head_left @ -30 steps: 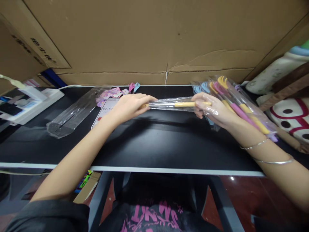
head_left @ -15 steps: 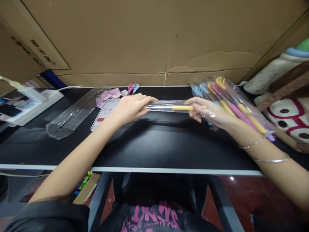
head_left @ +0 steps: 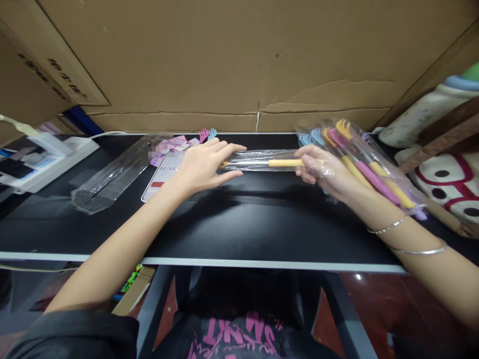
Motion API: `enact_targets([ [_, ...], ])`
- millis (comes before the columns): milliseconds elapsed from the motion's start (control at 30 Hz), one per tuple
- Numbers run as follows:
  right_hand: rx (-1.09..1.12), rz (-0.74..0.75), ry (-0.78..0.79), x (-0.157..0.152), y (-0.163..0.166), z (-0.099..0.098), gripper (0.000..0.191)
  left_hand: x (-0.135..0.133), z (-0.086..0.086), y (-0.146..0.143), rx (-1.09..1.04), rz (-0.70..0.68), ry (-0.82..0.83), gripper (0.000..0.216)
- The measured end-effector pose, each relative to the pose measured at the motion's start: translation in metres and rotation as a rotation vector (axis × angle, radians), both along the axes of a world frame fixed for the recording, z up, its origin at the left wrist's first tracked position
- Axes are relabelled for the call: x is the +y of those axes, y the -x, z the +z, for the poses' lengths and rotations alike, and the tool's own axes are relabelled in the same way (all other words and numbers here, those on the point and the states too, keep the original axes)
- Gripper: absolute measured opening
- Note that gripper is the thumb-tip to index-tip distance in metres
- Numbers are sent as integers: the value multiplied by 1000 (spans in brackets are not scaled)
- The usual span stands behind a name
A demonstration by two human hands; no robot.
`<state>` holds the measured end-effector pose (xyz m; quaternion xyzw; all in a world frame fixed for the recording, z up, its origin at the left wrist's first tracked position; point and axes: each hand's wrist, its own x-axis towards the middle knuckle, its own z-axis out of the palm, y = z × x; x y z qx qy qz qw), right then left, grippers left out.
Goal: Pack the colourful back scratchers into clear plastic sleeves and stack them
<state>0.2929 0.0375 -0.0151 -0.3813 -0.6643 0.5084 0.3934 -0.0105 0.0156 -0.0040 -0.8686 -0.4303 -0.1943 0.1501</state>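
My right hand (head_left: 318,167) is closed round the yellow handle end of a back scratcher (head_left: 286,163), which lies level in a clear plastic sleeve (head_left: 249,155) above the table. My left hand (head_left: 209,164) is at the other end, thumb and fingers spread apart; it covers the scratcher's head, and I cannot tell whether it touches the sleeve. Beyond my left hand, the claw heads of a pink back scratcher (head_left: 203,134) and a blue back scratcher (head_left: 212,133) show. Right of my right hand lie several bagged back scratchers (head_left: 377,182) in yellow, pink, blue and purple.
A phone (head_left: 159,174) showing a timer lies left, beside pink and purple cards (head_left: 172,144) and a clear plastic bag (head_left: 112,179). A power strip (head_left: 56,164) sits far left. Cardboard (head_left: 239,60) walls the back. A bottle (head_left: 419,114) and a patterned bag (head_left: 445,184) stand right.
My left thumb and fingers have opened away from the sleeved back scratcher. My right hand still holds the handle end, shifted slightly right.
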Motion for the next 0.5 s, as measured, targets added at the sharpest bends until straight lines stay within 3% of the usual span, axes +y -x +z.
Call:
enact_targets([
  [500, 72, 24, 38, 0, 0, -1, 35, 2, -2, -3, -23, 61, 115, 37],
])
